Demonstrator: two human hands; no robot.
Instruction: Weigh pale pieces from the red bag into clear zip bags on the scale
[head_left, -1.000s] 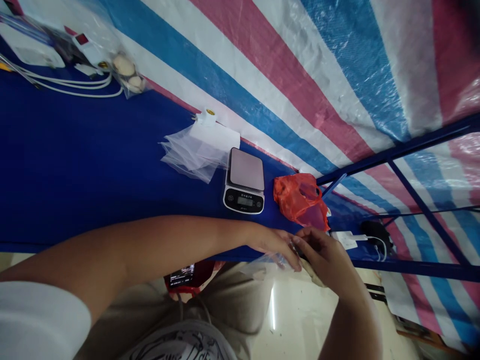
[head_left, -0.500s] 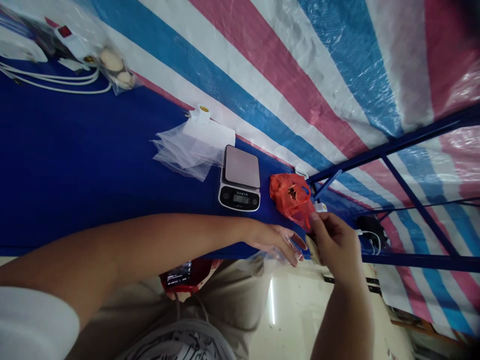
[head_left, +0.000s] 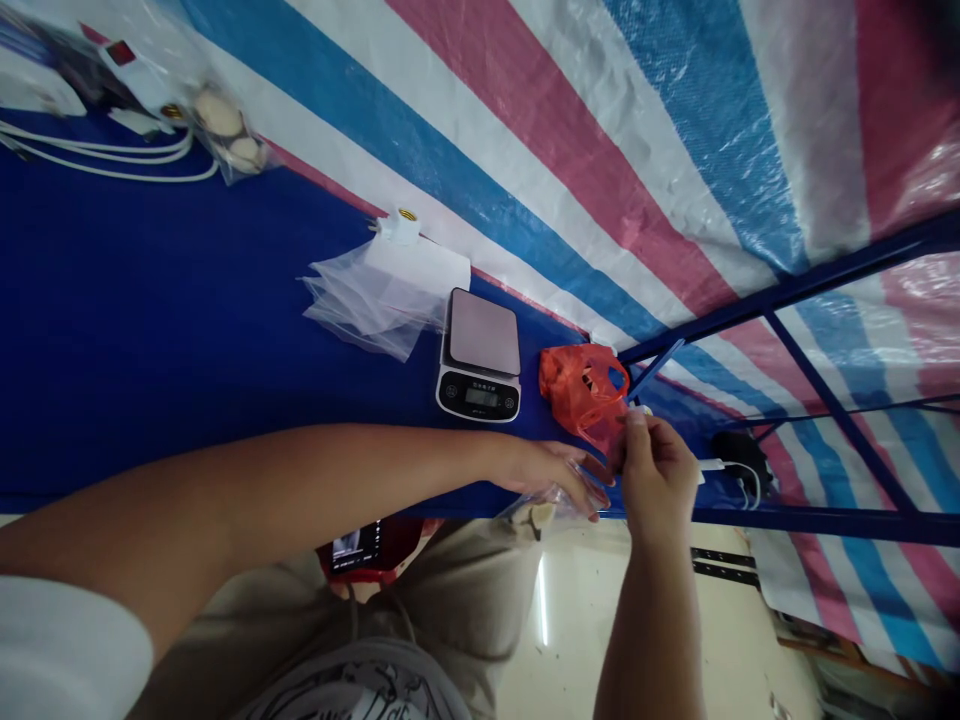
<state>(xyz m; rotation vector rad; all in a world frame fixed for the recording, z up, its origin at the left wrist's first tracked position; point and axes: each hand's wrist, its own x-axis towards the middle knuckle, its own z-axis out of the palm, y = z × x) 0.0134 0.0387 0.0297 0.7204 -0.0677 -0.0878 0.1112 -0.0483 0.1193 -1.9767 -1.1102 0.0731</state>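
My left hand (head_left: 566,475) is closed on the mouth of a clear plastic bag (head_left: 502,527) that hangs over the table's front edge. Inside that bag lies a pale, slice-like piece (head_left: 534,520). My right hand (head_left: 660,455) pinches at the near edge of a red plastic bag (head_left: 577,385), whose dark contents barely show through its handle opening. Its fingertips are partly hidden. Left of the red bag, a kitchen scale (head_left: 484,340) stands with nothing on its plate; the digits on its display are too small to read.
Flat clear bags (head_left: 367,310) and a white lamp-socket plug (head_left: 401,228) lie behind the scale. White cables (head_left: 150,165) and a bag of round pale pieces (head_left: 225,125) are at far left. A blue metal frame (head_left: 817,270) rises at right. A phone (head_left: 356,548) rests near my lap.
A pale piece that was at my right fingertips now shows inside the clear bag. My right hand has shifted slightly up and left against the red bag. My left hand stays nearly in place.
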